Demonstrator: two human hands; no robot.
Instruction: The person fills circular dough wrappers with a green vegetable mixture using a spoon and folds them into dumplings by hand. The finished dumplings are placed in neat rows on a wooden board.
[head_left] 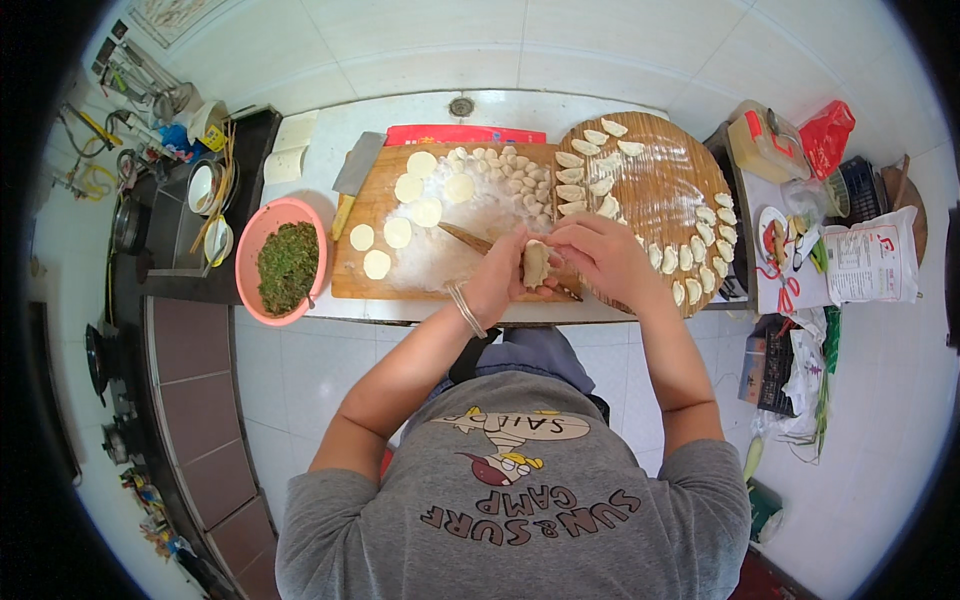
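Hands meet over the front edge of a white worktop (pixel 330 130), pinching a folded dumpling (pixel 536 263) between them: the left hand (pixel 497 282), a thin bangle (pixel 463 308) at its wrist, cups the dumpling from below with fingers curled shut on it, while the right hand (pixel 597 255) closes on its upper seam from the other side.

At far left, a pink bowl (pixel 252 240) of chopped green filling (pixel 287 266) sits just beside a wooden cutting board (pixel 370 205). A cleaver (pixel 357 168) lies at the board's back left corner. Round flat wrappers (pixel 398 232) are spread on the floured left half of the board, and a heap of small dough pieces (pixel 515 180) lies toward its back right. A wooden rolling pin (pixel 468 239) rests at a slant across the board, running under the hands. A red packet (pixel 465 134) shows behind the board.

To the right, touching the board, a round woven tray (pixel 660 190) carries finished dumplings (pixel 700 250), set in a short column along its left side and in a curving row along its right rim; the middle of the tray is bare. Farther right, a crowded side table (pixel 770 200) holds a yellow-lidded container (pixel 762 148), a red bag (pixel 826 135) and a white printed sack (pixel 875 262). The person wears a grey printed T-shirt (pixel 520 500).
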